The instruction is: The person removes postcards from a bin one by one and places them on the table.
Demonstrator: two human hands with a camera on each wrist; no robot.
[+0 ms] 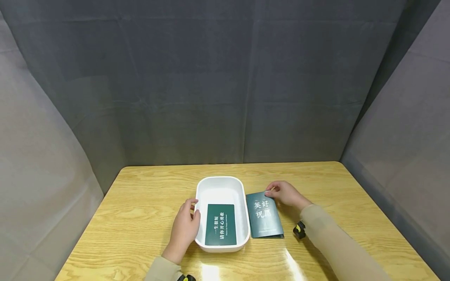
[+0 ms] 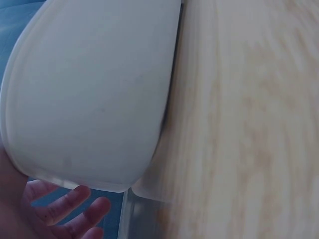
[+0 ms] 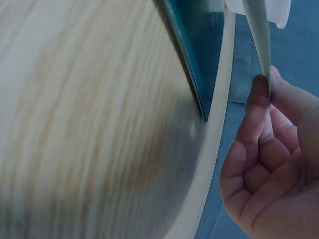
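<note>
A white tub (image 1: pixel 201 193) stands at the middle of the wooden table (image 1: pixel 140 203), with one dark green card (image 1: pixel 220 224) lying flat inside. My left hand (image 1: pixel 184 227) rests against the tub's left wall, thumb on the rim; its fingers (image 2: pixel 65 209) look relaxed beside the tub (image 2: pixel 89 89). To the tub's right lies a small stack of green cards (image 1: pixel 264 216) with white characters. My right hand (image 1: pixel 286 194) pinches the top card's far right corner. In the right wrist view that card (image 3: pixel 259 35) shows edge-on between thumb and finger (image 3: pixel 259 94), raised off the stack (image 3: pixel 199 50).
Grey cloth (image 1: pixel 225 97) closes off the back and both sides of the table. A black and yellow wrist device (image 1: pixel 299 230) sits on my right sleeve. Bare wood (image 1: pixel 334 183) lies beyond the cards and left of the tub.
</note>
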